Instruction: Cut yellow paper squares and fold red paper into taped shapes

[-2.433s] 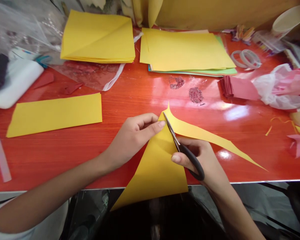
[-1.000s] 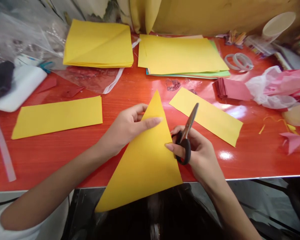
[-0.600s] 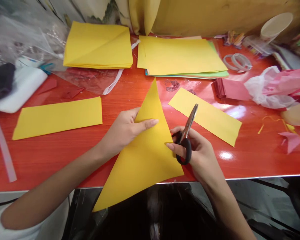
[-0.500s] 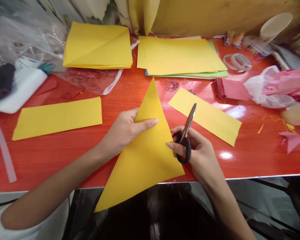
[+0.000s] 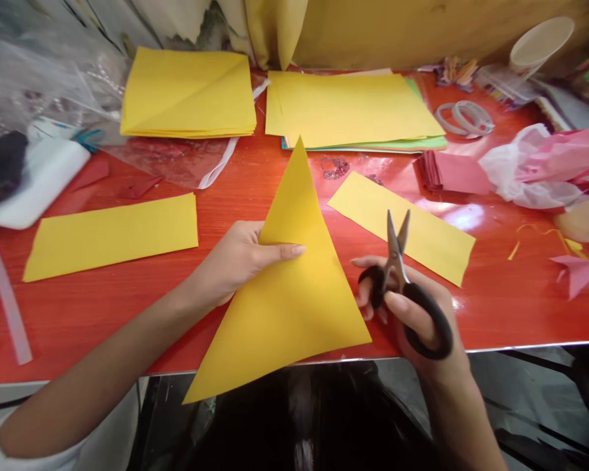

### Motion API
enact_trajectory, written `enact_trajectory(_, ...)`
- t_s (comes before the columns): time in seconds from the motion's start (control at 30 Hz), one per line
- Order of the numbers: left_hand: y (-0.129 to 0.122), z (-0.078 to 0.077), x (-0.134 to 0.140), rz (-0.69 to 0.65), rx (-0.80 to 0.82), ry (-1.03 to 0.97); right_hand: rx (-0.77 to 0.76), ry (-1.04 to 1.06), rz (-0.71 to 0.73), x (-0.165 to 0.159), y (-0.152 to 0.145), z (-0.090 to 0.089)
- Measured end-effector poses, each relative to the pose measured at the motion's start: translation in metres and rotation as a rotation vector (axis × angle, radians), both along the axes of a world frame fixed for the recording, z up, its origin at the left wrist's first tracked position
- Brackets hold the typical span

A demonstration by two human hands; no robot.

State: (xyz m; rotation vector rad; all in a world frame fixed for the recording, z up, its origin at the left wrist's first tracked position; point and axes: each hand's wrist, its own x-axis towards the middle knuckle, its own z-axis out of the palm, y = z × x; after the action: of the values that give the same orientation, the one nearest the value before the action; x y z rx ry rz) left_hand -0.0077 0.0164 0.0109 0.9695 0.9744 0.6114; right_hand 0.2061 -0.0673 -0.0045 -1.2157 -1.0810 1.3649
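Left hand grips the yellow paper triangle by thumb near its left edge, lower corners overhanging the table, so they could sag or crease unsupported. Right hand holds the scissors blades parted just beside it; drift left could nick it. Paper's thin, smooth, matte; blades metal, loops black, tabletop glossy red.
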Motion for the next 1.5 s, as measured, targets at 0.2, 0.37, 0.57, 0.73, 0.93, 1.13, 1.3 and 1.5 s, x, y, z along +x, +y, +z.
enact_trajectory(0.2,-0.001,0.005,0.003,0.063,0.052,0.035,-0.098,-0.081,0.194,0.02,-0.013,0.004)
enact_trajectory(0.37,-0.003,0.008,0.003,0.028,-0.003,-0.01,-0.234,-0.064,0.265,0.009,-0.007,0.012)
enact_trajectory(0.57,-0.006,0.011,0.006,0.005,-0.029,0.008,-0.257,0.068,0.329,0.001,-0.002,0.016)
enact_trajectory(0.73,-0.007,0.012,0.007,0.008,-0.015,0.022,-0.229,0.067,0.32,-0.001,-0.001,0.016)
enact_trajectory(0.93,-0.009,0.013,0.007,-0.001,-0.057,-0.035,-0.211,0.042,0.286,-0.004,0.0,0.014)
enact_trajectory(1.13,-0.009,0.012,0.006,0.001,-0.051,-0.036,-0.215,0.031,0.275,-0.006,-0.001,0.016)
enact_trajectory(1.3,-0.008,0.012,0.006,0.015,-0.041,-0.027,-0.196,0.035,0.245,-0.005,-0.006,0.015)
enact_trajectory(1.5,-0.008,0.012,0.005,0.016,-0.027,-0.001,-0.213,0.028,0.269,-0.004,-0.005,0.014)
